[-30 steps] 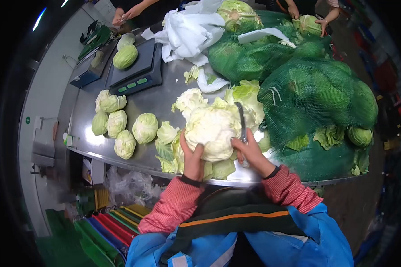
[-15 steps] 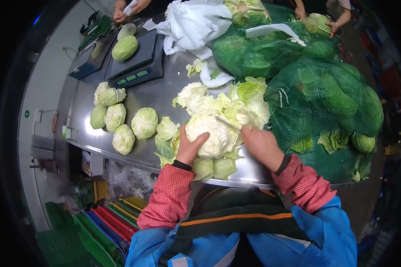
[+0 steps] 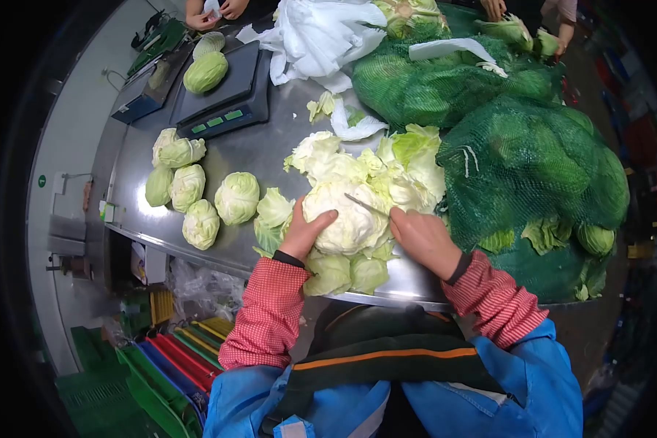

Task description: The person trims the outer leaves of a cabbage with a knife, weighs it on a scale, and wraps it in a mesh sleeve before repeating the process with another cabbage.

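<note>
A: Big stuff first?
B: The steel table point(image 3: 255, 157), then the green net sack point(image 3: 533, 160) on its right side.
A: Item in hand?
B: A pale cabbage point(image 3: 347, 219) at the table's near edge, on loose leaves point(image 3: 343, 274), near the sack.
A: Hands?
B: The left hand point(image 3: 305, 232) clasps the cabbage's left side. The right hand point(image 3: 423, 237) is closed around a knife point(image 3: 365, 206), blade lying on the cabbage top.

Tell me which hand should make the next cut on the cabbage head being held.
Probably right. The right hand grips the knife, its blade lying across the cabbage head; the left hand is occupied steadying that head.
</note>
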Demonstrator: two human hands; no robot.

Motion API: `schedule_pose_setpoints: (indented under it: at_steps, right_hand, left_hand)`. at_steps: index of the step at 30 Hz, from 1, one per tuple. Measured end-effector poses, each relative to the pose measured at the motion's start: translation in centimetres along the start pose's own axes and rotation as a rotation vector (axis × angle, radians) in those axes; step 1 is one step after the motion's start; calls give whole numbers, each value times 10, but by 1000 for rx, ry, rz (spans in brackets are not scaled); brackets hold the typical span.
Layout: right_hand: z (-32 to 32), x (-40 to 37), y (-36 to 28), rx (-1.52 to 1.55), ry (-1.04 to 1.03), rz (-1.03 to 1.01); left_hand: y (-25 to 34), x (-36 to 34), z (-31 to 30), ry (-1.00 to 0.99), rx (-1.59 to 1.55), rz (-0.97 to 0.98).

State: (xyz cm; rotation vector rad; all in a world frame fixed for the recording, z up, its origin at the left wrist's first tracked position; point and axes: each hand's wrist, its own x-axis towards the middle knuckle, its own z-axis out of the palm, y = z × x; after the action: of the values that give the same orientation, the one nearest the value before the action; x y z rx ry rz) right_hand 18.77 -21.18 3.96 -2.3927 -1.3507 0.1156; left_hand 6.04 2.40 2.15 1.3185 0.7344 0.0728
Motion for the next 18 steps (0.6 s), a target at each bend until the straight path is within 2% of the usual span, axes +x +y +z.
schedule_pose_setpoints:
  at_steps: [2,6,10,13,15,18]
  right_hand:
    - [1,2,-1,-7,40,38]
    - [22,4,2,-86,100,100]
    - [15,5,2,267,-112,196]
    - [-15,0,12,793,-404,516]
    - [-13,3,19,672,-212,510]
    - [-23,23,-2,317,-56,246]
  left_hand:
    - [7,2,0,-15,-70,-46]
    - [4,-4,9,4,72,47]
    - [-3,-4,2,22,50,61]
    - [-5,-3,-1,13,37,42]
    - [-6,-8,2,29,74,51]
    - [0,-14,13,54,154,76]
